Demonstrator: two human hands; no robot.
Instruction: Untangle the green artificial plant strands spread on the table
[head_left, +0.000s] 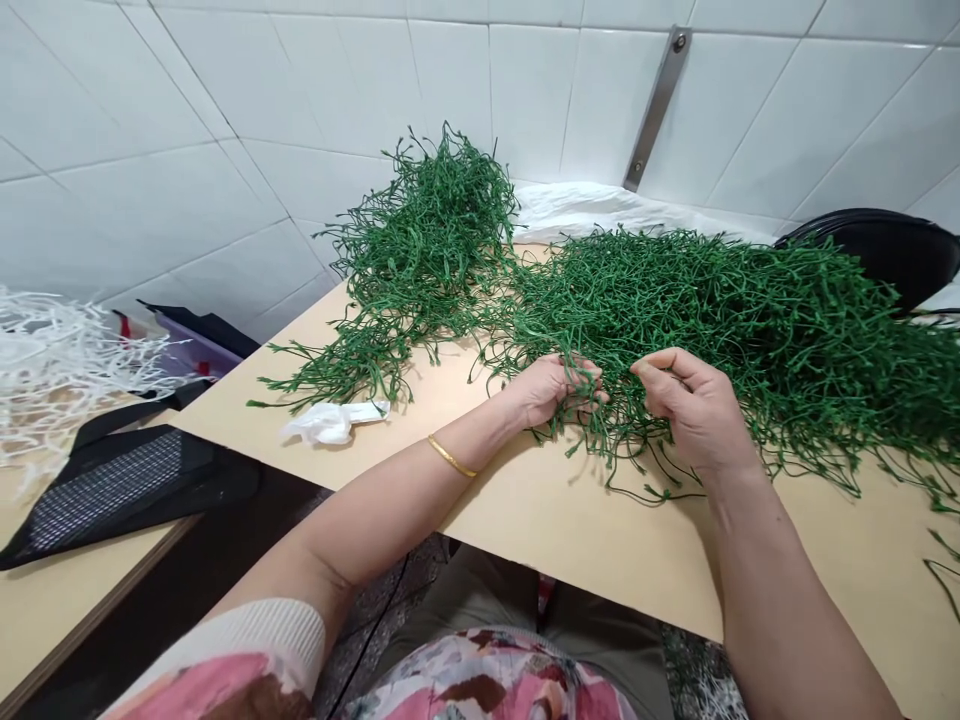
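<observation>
Green strands (675, 320) spill between the hands: the left hand (555, 390) pinches a few, the right hand (694, 410) curls just beside them, its grip unclear.

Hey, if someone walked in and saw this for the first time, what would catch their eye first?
The big tangle of branching green stems heaped across the pale tabletop comes first, with the left hand and right hand among its front strands. Next comes the gold bangle on the left wrist, then the pile of white stems at far left.
</observation>
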